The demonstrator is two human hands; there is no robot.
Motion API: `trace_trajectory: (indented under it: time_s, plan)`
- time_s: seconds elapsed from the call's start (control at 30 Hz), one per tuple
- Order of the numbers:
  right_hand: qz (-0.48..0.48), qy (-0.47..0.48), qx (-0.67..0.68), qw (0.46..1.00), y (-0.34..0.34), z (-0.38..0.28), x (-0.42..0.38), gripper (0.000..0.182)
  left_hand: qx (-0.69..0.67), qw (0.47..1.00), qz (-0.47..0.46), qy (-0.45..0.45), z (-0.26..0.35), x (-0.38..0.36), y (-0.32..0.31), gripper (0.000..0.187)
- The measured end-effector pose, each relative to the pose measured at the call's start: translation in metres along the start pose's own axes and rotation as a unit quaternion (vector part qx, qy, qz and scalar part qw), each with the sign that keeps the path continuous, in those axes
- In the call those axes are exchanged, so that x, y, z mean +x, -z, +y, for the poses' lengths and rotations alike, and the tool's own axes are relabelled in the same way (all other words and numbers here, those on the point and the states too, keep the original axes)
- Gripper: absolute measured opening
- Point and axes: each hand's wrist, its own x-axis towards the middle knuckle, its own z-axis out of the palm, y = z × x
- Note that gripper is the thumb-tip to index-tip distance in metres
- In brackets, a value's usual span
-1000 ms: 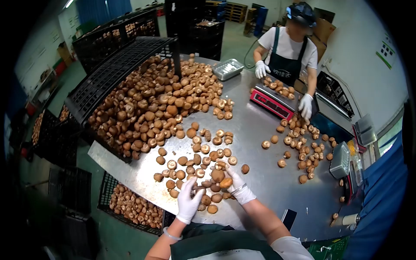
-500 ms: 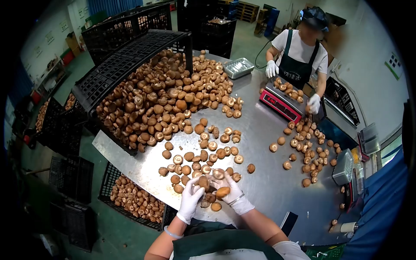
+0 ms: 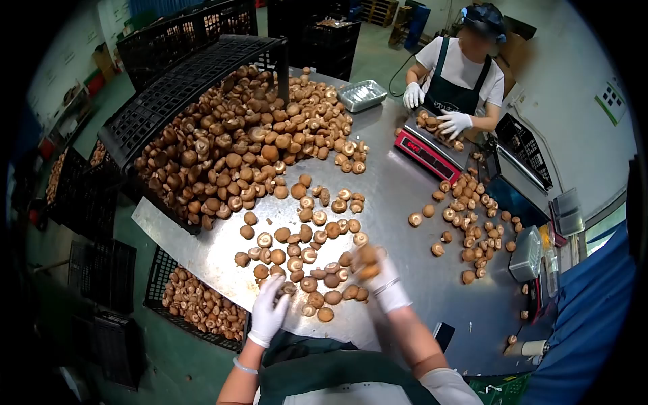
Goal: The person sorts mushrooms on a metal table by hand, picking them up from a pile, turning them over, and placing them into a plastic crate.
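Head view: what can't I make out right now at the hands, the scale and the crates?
- Head view: how many mushrooms the right hand holds; motion blur.
- Head view: whether the left hand grips its mushroom or only touches it; fingers overlap it.
- Head view: the reading on the scale; digits too small.
- Head view: the back of the pile; the tipped crate covers it.
- Head view: part of the lower crate; the table covers it.

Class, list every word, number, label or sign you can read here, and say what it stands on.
No text can be read with certainty.
Co-worker's apron: pale characters, too blurred to read.
Red scale: lit digits on its display, too blurred to read.
Wall sign, at right: too small to read.
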Motion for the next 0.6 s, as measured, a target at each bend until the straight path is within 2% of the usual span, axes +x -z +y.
trace_trajectory:
  time_s: [0.03, 0.07, 0.1, 0.17, 0.23, 0.3, 0.33, 0.37, 0.4, 0.43, 0.47, 0.5, 0.53, 0.57, 0.6]
  plan:
    - [-0.311, -0.091, 0.322, 0.889, 0.07, -0.021, 0.049, 0.044, 0.03, 0.999, 0.03, -0.007, -0.008, -0.003, 0.006, 0.034]
    - [-0.136, 0.041, 0.321, 0.937, 0.068, -0.053, 0.043, 0.053, 0.03, 0.999, 0.039, 0.002, -0.015, -0.007, 0.012, 0.032]
    - [0.064, 0.152, 0.255, 0.953, 0.065, -0.086, 0.036, 0.064, 0.031, 0.998, 0.049, 0.01, -0.023, -0.01, 0.017, 0.03]
    - [0.154, 0.244, 0.391, 0.874, 0.086, -0.126, 0.048, 0.074, 0.064, 0.994, 0.08, 0.024, -0.04, -0.021, 0.022, 0.027]
    - [0.166, 0.258, 0.345, 0.887, 0.116, -0.126, 0.048, 0.08, 0.056, 0.992, 0.094, 0.06, -0.045, -0.027, 0.025, 0.025]
    - [0.035, 0.224, 0.176, 0.958, 0.118, -0.09, 0.05, 0.072, 0.032, 0.991, 0.099, 0.09, -0.056, -0.03, 0.02, 0.023]
    - [-0.037, 0.149, 0.177, 0.972, 0.109, -0.068, 0.05, 0.061, 0.007, 0.989, 0.099, 0.112, -0.062, -0.031, 0.017, 0.022]
    - [0.085, 0.127, -0.03, 0.988, 0.052, -0.053, 0.027, 0.05, -0.017, 0.986, 0.112, 0.119, -0.066, -0.03, 0.013, 0.02]
    - [0.075, 0.075, -0.094, 0.99, 0.029, -0.037, 0.028, 0.041, -0.022, 0.984, 0.116, 0.133, -0.071, -0.028, 0.011, 0.021]
    - [-0.018, 0.066, -0.192, 0.979, 0.008, -0.025, 0.027, 0.037, -0.027, 0.982, 0.121, 0.145, -0.075, -0.025, 0.009, 0.021]
    - [-0.023, 0.074, -0.276, 0.958, -0.01, -0.006, 0.035, 0.033, 0.009, 0.983, 0.127, 0.134, -0.076, -0.021, 0.007, 0.022]
    - [-0.085, 0.083, -0.294, 0.948, -0.026, 0.01, 0.043, 0.032, 0.046, 0.983, 0.135, 0.119, -0.077, -0.014, 0.005, 0.024]
    - [-0.12, 0.133, -0.396, 0.901, -0.044, 0.025, 0.055, 0.035, 0.126, 0.978, 0.157, 0.044, -0.079, -0.008, 0.001, 0.028]
    - [-0.149, 0.214, -0.509, 0.82, -0.058, 0.037, 0.068, 0.042, 0.145, 0.977, 0.152, 0.025, -0.08, -0.002, -0.003, 0.034]
    - [-0.17, 0.343, -0.61, 0.694, -0.058, 0.057, 0.093, 0.049, 0.202, 0.972, 0.12, 0.014, -0.075, 0.007, -0.006, 0.036]
